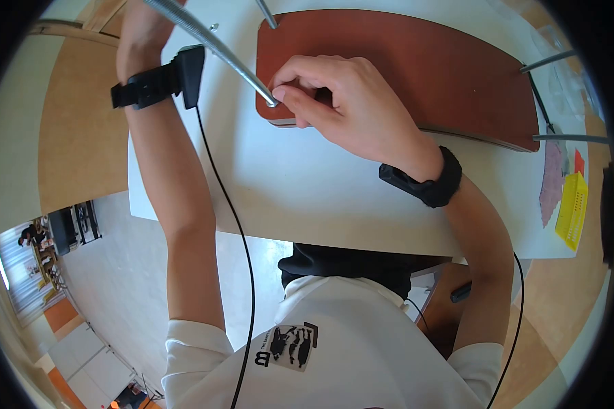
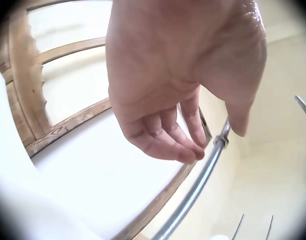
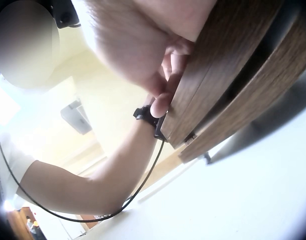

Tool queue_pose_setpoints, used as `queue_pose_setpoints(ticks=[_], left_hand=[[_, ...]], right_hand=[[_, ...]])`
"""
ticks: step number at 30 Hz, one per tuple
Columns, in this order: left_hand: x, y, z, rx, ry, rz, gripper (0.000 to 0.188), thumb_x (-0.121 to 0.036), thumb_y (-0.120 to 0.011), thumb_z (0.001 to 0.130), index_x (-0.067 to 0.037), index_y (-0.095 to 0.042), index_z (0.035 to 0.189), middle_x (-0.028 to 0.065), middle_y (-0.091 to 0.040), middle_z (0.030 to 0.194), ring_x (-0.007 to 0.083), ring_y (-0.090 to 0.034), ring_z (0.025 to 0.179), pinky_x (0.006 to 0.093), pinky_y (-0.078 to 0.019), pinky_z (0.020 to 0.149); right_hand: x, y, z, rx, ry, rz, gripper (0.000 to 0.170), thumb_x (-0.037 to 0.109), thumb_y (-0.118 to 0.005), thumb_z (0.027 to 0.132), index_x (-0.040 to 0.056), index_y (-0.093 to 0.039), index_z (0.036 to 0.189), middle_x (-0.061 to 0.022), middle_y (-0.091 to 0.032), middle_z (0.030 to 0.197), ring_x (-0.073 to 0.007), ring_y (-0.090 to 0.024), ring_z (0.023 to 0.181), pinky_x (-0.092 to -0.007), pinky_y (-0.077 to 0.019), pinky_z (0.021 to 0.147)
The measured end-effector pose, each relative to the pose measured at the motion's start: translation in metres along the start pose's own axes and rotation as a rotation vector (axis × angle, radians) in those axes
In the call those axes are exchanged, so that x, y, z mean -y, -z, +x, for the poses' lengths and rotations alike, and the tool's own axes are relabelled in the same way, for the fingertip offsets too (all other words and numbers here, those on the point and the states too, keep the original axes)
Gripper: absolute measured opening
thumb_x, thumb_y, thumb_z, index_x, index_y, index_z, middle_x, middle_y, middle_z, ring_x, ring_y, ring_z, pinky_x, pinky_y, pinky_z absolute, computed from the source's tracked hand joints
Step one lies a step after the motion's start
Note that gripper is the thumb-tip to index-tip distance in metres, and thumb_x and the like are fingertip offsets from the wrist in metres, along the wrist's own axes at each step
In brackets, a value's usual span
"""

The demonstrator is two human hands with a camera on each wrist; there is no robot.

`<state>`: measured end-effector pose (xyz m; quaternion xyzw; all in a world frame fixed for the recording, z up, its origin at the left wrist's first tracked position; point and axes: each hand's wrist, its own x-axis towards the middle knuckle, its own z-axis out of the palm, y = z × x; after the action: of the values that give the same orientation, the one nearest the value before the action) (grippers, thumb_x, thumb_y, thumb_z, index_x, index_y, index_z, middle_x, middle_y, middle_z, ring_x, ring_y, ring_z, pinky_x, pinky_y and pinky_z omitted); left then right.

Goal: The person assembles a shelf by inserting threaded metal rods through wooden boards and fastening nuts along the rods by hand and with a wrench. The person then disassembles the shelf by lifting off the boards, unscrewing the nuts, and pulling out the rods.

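Observation:
In the head view, a long threaded metal rod (image 1: 218, 49) slants up from the left corner of a reddish-brown board (image 1: 416, 71). My right hand (image 1: 361, 102) is bent over that corner, thumb and fingertips pinching at the rod's foot. The right wrist view shows the same hand (image 3: 148, 45) against the edge of stacked wooden layers (image 3: 218, 75), its grip partly hidden. The left wrist view has my left hand (image 2: 178, 80) with loosely bent fingers and thumb beside the upper end of a rod (image 2: 193, 192), just above a nut (image 2: 221, 141). In the head view, that hand is out of frame.
More metal rods (image 1: 549, 61) rise at the board's other corners. On the white table (image 1: 307, 198), a yellow basket (image 1: 572, 211) and a pink piece (image 1: 551, 177) lie at the right, near clear plastic bags (image 1: 559, 41). Black cables hang from both wrists.

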<state>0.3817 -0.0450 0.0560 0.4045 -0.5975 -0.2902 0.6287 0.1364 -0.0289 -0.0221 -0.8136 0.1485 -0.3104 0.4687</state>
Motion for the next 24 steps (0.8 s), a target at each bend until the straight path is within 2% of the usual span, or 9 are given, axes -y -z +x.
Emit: queue_pose_setpoints(ticks=[1,3,7,13,15,17,19,21,24], left_hand=[[-0.005,-0.004,-0.003,0.170,-0.019,0.140,0.040,-0.031,-0.063,0.105,-0.004,-0.064,0.133,-0.0006,-0.068,0.103,0.0107,-0.063,0.096,0.0277,-0.0505,0.089],[0.022,0.013,0.005,0.166,-0.014,0.071,0.038,-0.031,-0.063,0.105,-0.004,-0.065,0.131,-0.0005,-0.069,0.101,0.0110,-0.063,0.094,0.0274,-0.0503,0.089],[0.020,0.039,0.001,-0.130,0.075,0.209,0.033,-0.031,-0.062,0.105,-0.004,-0.066,0.125,-0.0014,-0.069,0.097,0.0089,-0.063,0.089,0.0272,-0.0507,0.087],[0.000,0.004,0.006,-0.029,-0.069,-0.118,0.032,-0.031,-0.059,0.107,-0.003,-0.067,0.123,-0.0005,-0.069,0.097,0.0099,-0.063,0.087,0.0257,-0.0522,0.084],[0.005,0.001,0.002,0.000,-0.004,0.182,0.032,-0.031,-0.058,0.108,-0.004,-0.067,0.122,-0.0010,-0.069,0.097,0.0099,-0.063,0.087,0.0258,-0.0518,0.083],[0.026,0.032,0.004,0.036,-0.020,0.131,0.030,-0.030,-0.058,0.108,-0.005,-0.069,0.119,-0.0013,-0.069,0.098,0.0089,-0.063,0.088,0.0261,-0.0513,0.084],[0.032,0.049,0.003,-0.107,0.054,0.350,0.030,-0.031,-0.058,0.108,-0.006,-0.070,0.118,-0.0010,-0.070,0.096,0.0086,-0.063,0.087,0.0256,-0.0506,0.084],[0.021,0.041,0.005,-0.185,0.134,0.215,0.034,-0.035,-0.057,0.108,-0.005,-0.069,0.119,0.0001,-0.070,0.101,0.0090,-0.062,0.090,0.0265,-0.0501,0.084],[0.009,0.016,0.007,0.070,-0.064,-0.084,0.049,-0.045,-0.052,0.108,-0.002,-0.065,0.125,0.0043,-0.069,0.111,0.0128,-0.061,0.098,0.0308,-0.0496,0.090]], right_hand=[[0.001,0.000,0.000,-0.011,-0.001,-0.003,0.012,0.011,-0.064,0.094,0.0010,-0.069,0.090,-0.0104,-0.068,0.068,-0.0249,-0.060,0.053,-0.0350,-0.0472,0.056],[0.000,0.000,0.000,-0.014,0.016,-0.003,0.012,0.011,-0.064,0.094,0.0010,-0.069,0.090,-0.0105,-0.068,0.068,-0.0250,-0.060,0.054,-0.0349,-0.0473,0.056],[0.000,0.000,0.001,-0.001,0.001,-0.009,0.012,0.011,-0.065,0.094,0.0003,-0.068,0.091,-0.0112,-0.069,0.069,-0.0255,-0.064,0.057,-0.0340,-0.0487,0.057],[0.002,0.000,0.001,-0.006,-0.013,0.019,0.012,0.011,-0.065,0.094,0.0003,-0.068,0.091,-0.0106,-0.067,0.067,-0.0244,-0.062,0.056,-0.0347,-0.0475,0.057],[0.001,-0.001,0.000,-0.007,-0.010,0.029,0.012,0.011,-0.065,0.094,0.0004,-0.068,0.091,-0.0106,-0.067,0.067,-0.0244,-0.062,0.056,-0.0348,-0.0474,0.057],[0.000,-0.001,0.000,-0.019,-0.006,0.034,0.012,0.011,-0.065,0.095,0.0006,-0.069,0.091,-0.0105,-0.067,0.067,-0.0243,-0.061,0.055,-0.0349,-0.0474,0.056],[-0.003,-0.001,0.000,-0.012,0.023,-0.019,0.012,0.012,-0.065,0.095,0.0005,-0.069,0.091,-0.0108,-0.069,0.069,-0.0249,-0.064,0.057,-0.0347,-0.0487,0.057],[-0.003,0.000,0.001,-0.014,0.024,-0.016,0.012,0.012,-0.066,0.095,0.0005,-0.069,0.091,-0.0107,-0.068,0.069,-0.0250,-0.064,0.056,-0.0348,-0.0487,0.057],[-0.002,-0.001,0.000,-0.007,0.014,-0.020,0.012,0.012,-0.066,0.095,0.0006,-0.069,0.091,-0.0104,-0.068,0.068,-0.0248,-0.064,0.056,-0.0349,-0.0484,0.056]])
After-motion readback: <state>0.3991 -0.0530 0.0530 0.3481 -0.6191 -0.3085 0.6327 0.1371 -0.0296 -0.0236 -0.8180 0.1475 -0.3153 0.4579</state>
